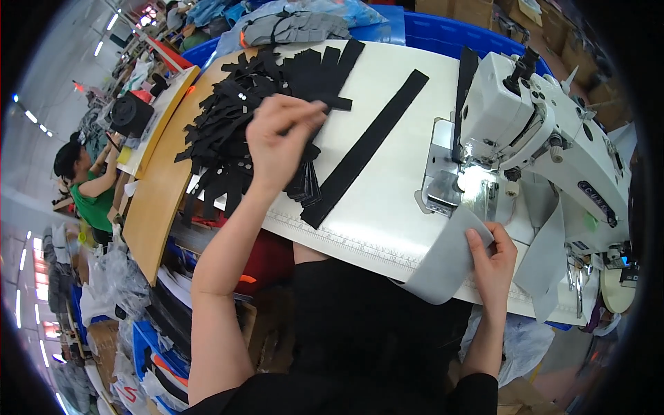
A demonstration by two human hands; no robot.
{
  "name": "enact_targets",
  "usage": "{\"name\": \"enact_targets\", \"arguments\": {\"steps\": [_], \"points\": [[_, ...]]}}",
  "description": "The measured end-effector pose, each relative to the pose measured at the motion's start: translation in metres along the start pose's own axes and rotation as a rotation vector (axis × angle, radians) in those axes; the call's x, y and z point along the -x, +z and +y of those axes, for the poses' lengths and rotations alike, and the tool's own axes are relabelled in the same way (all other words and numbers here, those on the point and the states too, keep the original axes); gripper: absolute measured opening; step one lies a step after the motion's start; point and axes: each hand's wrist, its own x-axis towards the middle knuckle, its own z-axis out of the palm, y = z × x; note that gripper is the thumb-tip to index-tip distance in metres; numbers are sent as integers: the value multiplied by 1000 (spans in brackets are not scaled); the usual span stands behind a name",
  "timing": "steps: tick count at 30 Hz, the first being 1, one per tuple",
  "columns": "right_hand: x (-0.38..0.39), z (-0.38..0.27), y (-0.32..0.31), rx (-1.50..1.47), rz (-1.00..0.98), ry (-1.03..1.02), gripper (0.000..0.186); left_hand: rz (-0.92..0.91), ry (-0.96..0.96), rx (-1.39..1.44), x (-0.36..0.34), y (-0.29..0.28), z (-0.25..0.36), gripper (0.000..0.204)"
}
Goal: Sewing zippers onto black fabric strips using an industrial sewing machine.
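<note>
My left hand (280,131) is over a pile of black fabric strips (218,128), slightly blurred, fingers curled together; anything between the fingertips is hidden against the black fabric. A single long black strip (366,145) lies diagonally on the white table (373,207) to its right. My right hand (491,259) grips a wide grey fabric band (446,259) just below the needle area of the white sewing machine (508,104). The band runs under the machine's lit area, and grey fabric (543,270) hangs to the right. Another black strip (465,83) stands beside the machine head.
A wooden side board (155,228) adjoins the table's left. A co-worker (93,197) in green works at a neighbouring table. Blue bins (449,28) with bagged grey items (297,28) stand behind the table; cardboard boxes are at upper right. Bags and bins crowd the lower left.
</note>
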Motion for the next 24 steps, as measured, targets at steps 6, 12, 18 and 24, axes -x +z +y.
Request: {"name": "enact_targets", "arguments": {"steps": [6,12,18,24], "points": [[12,-18,3,-283,-147,34,17,-518,86,260,47,36,87,36],[17,-34,12,-59,-473,-484,15,-645,4,422,88,53,92,37],[22,-29,26,138,-401,-591,16,-149,-392,251,71,12,68,3],[45,-28,54,401,-277,-793,28,44,-502,253,68,-22,57,8]]}}
